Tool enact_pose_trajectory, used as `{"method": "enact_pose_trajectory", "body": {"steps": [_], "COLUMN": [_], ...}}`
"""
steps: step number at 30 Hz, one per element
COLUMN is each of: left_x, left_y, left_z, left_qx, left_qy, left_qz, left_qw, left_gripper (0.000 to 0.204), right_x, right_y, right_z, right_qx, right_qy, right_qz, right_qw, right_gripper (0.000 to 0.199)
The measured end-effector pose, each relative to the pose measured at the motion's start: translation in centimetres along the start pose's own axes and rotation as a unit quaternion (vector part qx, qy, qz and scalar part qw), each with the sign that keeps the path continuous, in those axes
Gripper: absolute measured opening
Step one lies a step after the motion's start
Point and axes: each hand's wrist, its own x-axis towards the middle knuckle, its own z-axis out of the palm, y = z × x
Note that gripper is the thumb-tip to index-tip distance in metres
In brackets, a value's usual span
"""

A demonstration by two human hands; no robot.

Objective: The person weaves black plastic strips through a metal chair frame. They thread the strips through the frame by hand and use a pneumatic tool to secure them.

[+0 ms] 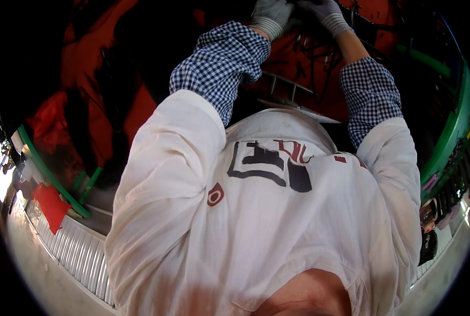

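My left hand [272, 14], in a grey knit glove, reaches to the top edge of the view with its fingers curled. Close on its right is my right hand [327, 15], also gloved, its fingers drawn together and pointing left. Both appear closed around something dark between them that I cannot make out; the top edge cuts it off. Below and around the hands, thin black strips or pieces [327, 58] lie over a red surface [282, 71]. Blue-and-white checked sleeve covers [221, 60] are on both forearms.
A metal ladder-like frame [290, 88] lies just in front of my white smock. Curved green rails [448, 139] run along the right and left sides. A red cloth or sheet [52, 205] hangs at the left, above a ribbed pale panel [79, 255]. Dark items hang at the right.
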Motion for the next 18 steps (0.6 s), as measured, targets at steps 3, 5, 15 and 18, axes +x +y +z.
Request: {"method": "enact_pose_trajectory", "body": {"steps": [3,5,15,18], "left_x": [0.1,0.7,0.8,0.8], "left_y": [0.8,3.2,2.0,2.6], "left_z": [0.8,-0.1,0.6,-0.6], "left_qx": [0.010,-0.053,-0.038,-0.015], "left_qy": [-0.020,0.029,0.118,0.082], "left_qz": [-0.043,-0.014,-0.016,-0.010], "left_qw": [0.999,0.998,0.992,0.996], "left_gripper": [0.033,0.035,0.027,0.028], "right_x": [1.9,4.4,-0.1,-2.4], "right_y": [0.4,7.4,-1.4,-0.4], "right_z": [0.5,-1.2,-2.9,-4.2], "right_qx": [-0.016,0.161,0.202,0.161], "right_qy": [-0.022,-0.050,-0.005,0.004], "right_qz": [0.079,0.122,0.117,0.024], "right_qw": [0.996,0.978,0.972,0.987], "right_gripper": [0.014,0.013,0.027,0.018]}}
